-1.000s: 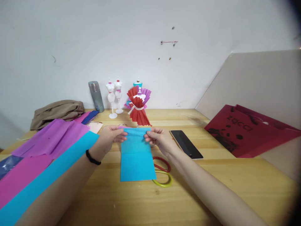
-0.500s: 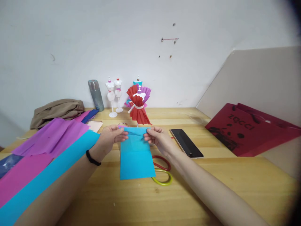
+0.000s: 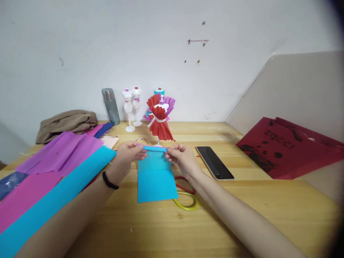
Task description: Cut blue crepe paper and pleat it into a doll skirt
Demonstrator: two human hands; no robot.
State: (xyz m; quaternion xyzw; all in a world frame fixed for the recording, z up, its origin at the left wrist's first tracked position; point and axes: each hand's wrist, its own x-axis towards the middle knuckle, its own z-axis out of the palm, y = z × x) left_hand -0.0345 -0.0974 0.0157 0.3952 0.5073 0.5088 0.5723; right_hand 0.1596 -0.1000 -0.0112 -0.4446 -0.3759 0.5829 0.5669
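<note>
A blue paper sheet (image 3: 156, 177) hangs over the wooden table (image 3: 242, 215), its top edge folded into a narrow strip. My left hand (image 3: 129, 154) pinches the left end of that folded edge. My right hand (image 3: 181, 156) pinches the right end. A crease runs across the sheet's middle. Scissors with red and yellow handles (image 3: 186, 199) lie on the table, partly hidden behind the sheet.
Long blue, pink and purple paper sheets (image 3: 53, 179) lie at the left. Small dress forms, one in a red paper dress (image 3: 160, 120), and a grey flask (image 3: 110, 105) stand by the wall. A phone (image 3: 215, 162) and a red bag (image 3: 285, 147) lie to the right.
The fold at the sheet's top edge has tightened into a narrower strip, and the view has shifted slightly. Both hands stay on the top edge.
</note>
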